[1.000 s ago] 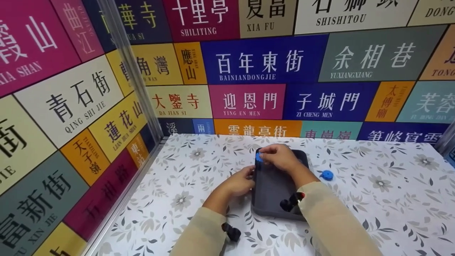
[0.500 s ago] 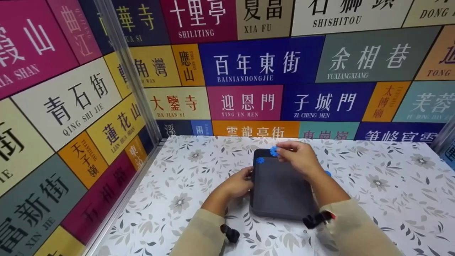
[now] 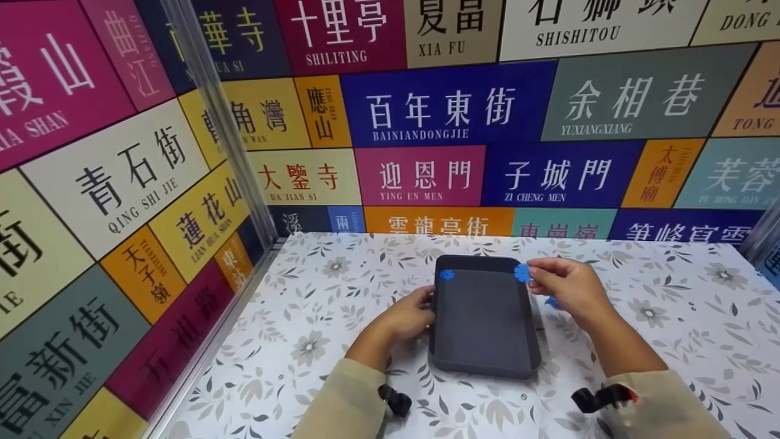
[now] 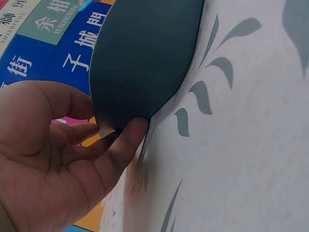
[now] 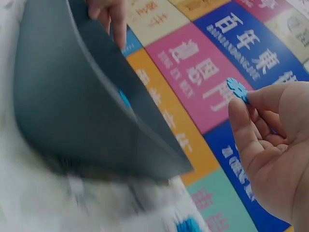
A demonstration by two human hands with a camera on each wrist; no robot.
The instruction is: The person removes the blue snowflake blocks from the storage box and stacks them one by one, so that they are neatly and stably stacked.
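Note:
A dark grey rectangular box (image 3: 481,323) with an open top stands on the table. My left hand (image 3: 409,314) holds its left wall, with fingers reaching over the rim in the right wrist view. In the left wrist view that hand (image 4: 72,159) grips a lower-looking corner of the box (image 4: 145,53). My right hand (image 3: 570,286) pinches a blue flower-shaped piece (image 3: 522,272) between thumb and fingertips, near the far right corner of the box. A second blue flower-shaped piece (image 3: 447,275) sits at the inner far left corner.
Another blue piece (image 3: 551,302) lies on the table right of the box, partly behind my right hand. A floral white cloth (image 3: 341,305) covers the table. Panels with Chinese lettering (image 3: 451,103) rise behind and at the left.
My right hand has moved right from the box's far left corner, across its far edge, carrying the blue flower-shaped piece. The left hand keeps its hold on the box.

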